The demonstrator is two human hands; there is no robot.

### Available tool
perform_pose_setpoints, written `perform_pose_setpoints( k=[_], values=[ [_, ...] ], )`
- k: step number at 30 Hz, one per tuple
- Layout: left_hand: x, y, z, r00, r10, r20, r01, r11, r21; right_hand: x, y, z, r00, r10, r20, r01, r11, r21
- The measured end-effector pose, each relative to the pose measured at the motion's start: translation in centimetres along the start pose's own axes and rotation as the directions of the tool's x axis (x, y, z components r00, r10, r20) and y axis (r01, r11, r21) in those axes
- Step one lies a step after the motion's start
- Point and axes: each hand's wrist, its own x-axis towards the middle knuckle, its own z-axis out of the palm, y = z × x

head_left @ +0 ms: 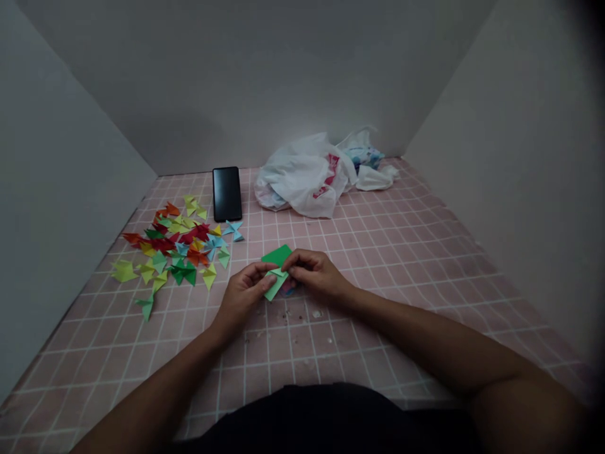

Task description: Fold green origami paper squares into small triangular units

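Squarely at the middle of a pink, white-gridded tabletop [387,252], a person's two bare hands meet over a green paper [277,256], seen from a head-worn camera. The left hand [243,291] grips the sheet's near, lighter-looking edge, its fingers [265,282] curled onto the fold, while the right hand [314,272] pinches the same fold from the other side, fingertips pressed down on it. Both hands are thus closed on the paper, which lies low over the tabletop between them, its far corner pointing away from the person. A bit of pink and blue shows beneath the right hand, too hidden to identify. Small pale crumbs [316,313] dot the surface just in front of the hands. Off to the left, well apart from the hands, lies a loose heap of folded paper shapes [174,243] in red, orange, yellow, green and blue, with one light-blue shape [233,231] at its right edge. A black phone [227,193] rests face up behind the heap. Crumpled white plastic bags [302,176] sit at the far end, against plain white walls [70,189] that enclose the tabletop on three sides.
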Motion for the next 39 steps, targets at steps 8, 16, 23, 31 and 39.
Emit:
perform_pose_setpoints(
  k=[8,16,23,31,39],
  values=[
    [-0.08,-0.12,-0.26,0.995,0.068,-0.070,-0.064,0.996,0.058,-0.06,-0.14,0.34,0.998,0.037,0.044,-0.039,0.997,0.066],
    [-0.17,0.29,-0.16,0.992,0.083,-0.096,-0.073,0.992,0.102,-0.20,-0.02,0.56,0.995,0.099,-0.029,-0.097,0.992,0.078],
    [-0.13,-0.02,-0.28,0.991,0.100,-0.088,-0.090,0.990,0.109,-0.30,0.53,0.47,0.997,0.076,-0.031,-0.069,0.982,0.174],
    [-0.11,-0.14,-0.30,0.992,0.077,-0.099,-0.073,0.997,0.040,-0.12,0.67,0.30,1.000,0.010,-0.025,-0.005,0.980,0.197],
    [-0.33,0.30,0.23,0.993,0.043,-0.109,-0.051,0.996,-0.073,-0.20,0.40,0.40,1.000,0.010,-0.029,-0.004,0.980,0.201]
  ],
)
